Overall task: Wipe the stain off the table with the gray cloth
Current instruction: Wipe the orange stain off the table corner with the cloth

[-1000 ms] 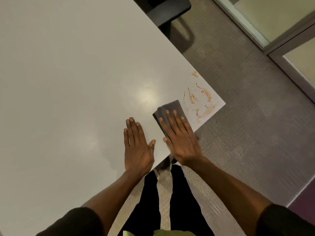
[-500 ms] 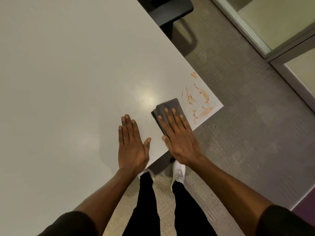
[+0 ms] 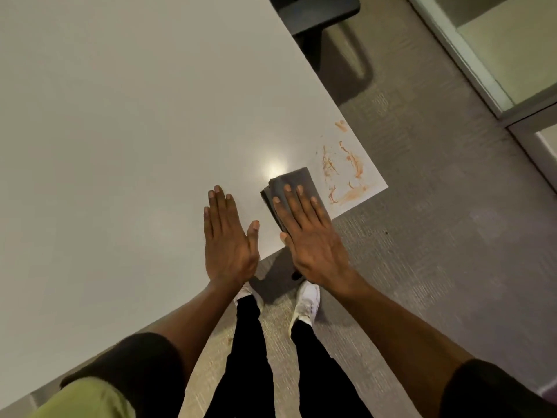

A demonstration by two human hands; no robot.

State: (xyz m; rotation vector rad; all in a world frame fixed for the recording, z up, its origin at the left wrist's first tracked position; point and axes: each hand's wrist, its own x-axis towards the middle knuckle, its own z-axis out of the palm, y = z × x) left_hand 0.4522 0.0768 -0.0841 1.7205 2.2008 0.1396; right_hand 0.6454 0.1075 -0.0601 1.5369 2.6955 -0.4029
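Here the table (image 3: 120,146) spreads wide and bare toward nine o'clock, its near edge running under both wrists. The left hand (image 3: 229,239) lies flat, fingers loose, gripping nothing. Just beside it at three o'clock, the right hand (image 3: 310,236) presses flat on the folded gray cloth (image 3: 294,184), not clenched; the cloth's long axis points toward twelve o'clock. The orange stain (image 3: 346,170) sits at two o'clock from the cloth, filling the table corner, with carpet (image 3: 437,236) beyond.

Near half of gray cloth (image 3: 297,184) hidden under right hand (image 3: 313,236). Counter (image 3: 120,116) cut off at top and left edges. Chair (image 3: 319,13) cropped by top edge.
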